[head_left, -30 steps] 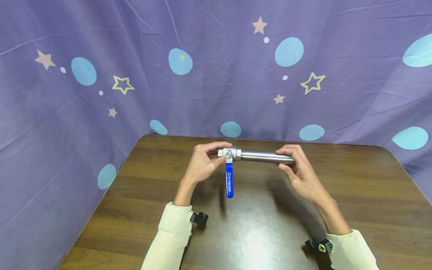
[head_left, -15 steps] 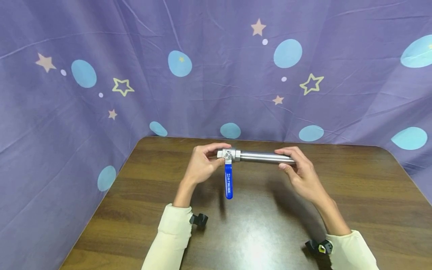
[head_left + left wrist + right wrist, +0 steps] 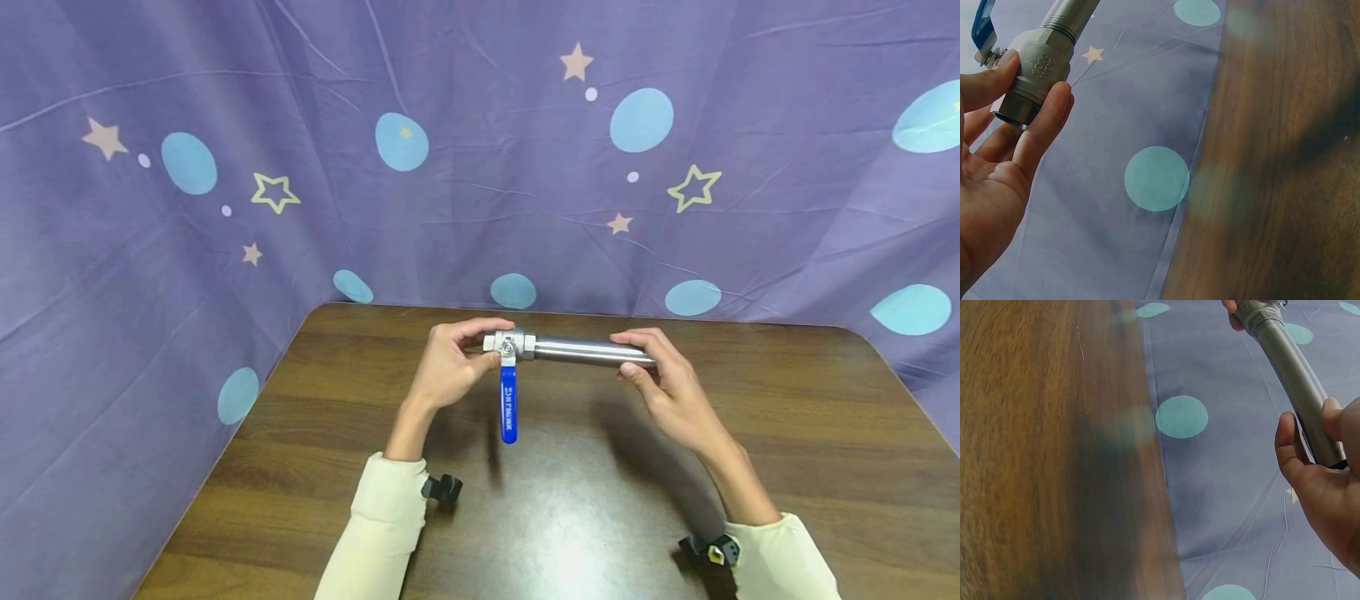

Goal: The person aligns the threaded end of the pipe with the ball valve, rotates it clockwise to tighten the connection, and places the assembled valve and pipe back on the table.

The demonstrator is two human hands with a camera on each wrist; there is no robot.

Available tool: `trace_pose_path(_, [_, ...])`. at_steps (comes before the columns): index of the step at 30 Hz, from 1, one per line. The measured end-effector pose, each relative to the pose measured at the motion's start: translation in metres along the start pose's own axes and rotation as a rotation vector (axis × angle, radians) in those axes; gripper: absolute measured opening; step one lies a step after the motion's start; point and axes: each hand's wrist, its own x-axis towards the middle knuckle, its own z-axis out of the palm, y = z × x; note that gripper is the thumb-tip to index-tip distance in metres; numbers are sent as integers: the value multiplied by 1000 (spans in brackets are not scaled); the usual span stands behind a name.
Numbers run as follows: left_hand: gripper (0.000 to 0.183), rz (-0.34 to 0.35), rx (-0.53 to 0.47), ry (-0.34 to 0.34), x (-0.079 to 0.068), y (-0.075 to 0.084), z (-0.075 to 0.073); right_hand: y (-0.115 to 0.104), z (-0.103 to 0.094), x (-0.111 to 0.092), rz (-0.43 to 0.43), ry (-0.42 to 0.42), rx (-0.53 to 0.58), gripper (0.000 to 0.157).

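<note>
Between my hands a steel ball valve (image 3: 513,342) and a smooth steel pipe (image 3: 581,349) are held up in one line above the table. The valve's blue lever handle (image 3: 509,404) points toward me, square to the pipe. My left hand (image 3: 450,364) grips the valve body by its outer end, thumb in front and fingers behind. In the left wrist view, threads (image 3: 1063,26) show where the pipe meets the valve body (image 3: 1040,69). My right hand (image 3: 671,387) holds the pipe's far end, which its fingers partly hide; the right wrist view shows thumb and fingers around the pipe (image 3: 1297,387).
The brown wooden table (image 3: 315,467) lies under both hands, with their shadows on it. A purple curtain (image 3: 480,217) with stars and blue spots hangs behind the table and at its left. Black wrist cameras sit at both cream sleeves (image 3: 386,508).
The view has shifted slightly. Both hands keep their hold on the valve and pipe, with hardly any movement.
</note>
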Motion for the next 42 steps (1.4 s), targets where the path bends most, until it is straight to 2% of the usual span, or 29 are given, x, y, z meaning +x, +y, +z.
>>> trace_pose_path(9, [45,2,21,12,0,-1,0,-2,-1,3,-91,0,-53,45])
trace_pose_path(16, [45,3,38,17,-3,0,0,-3,1,0,-87,-14,-13,49])
trace_pose_path(24, [45,13,28,16,-1,-1,1,-1,3,0,-86,7,53,46])
trace_pose_path(31, [45,11,26,10,-1,-1,1,-1,2,0,-82,31,18,44])
trace_pose_path(38, [44,8,11,7,-1,-2,1,-2,1,2,-117,47,-43,46])
trace_pose_path(42, [44,20,1,4,0,-2,0,-2,0,2,-103,45,-31,45])
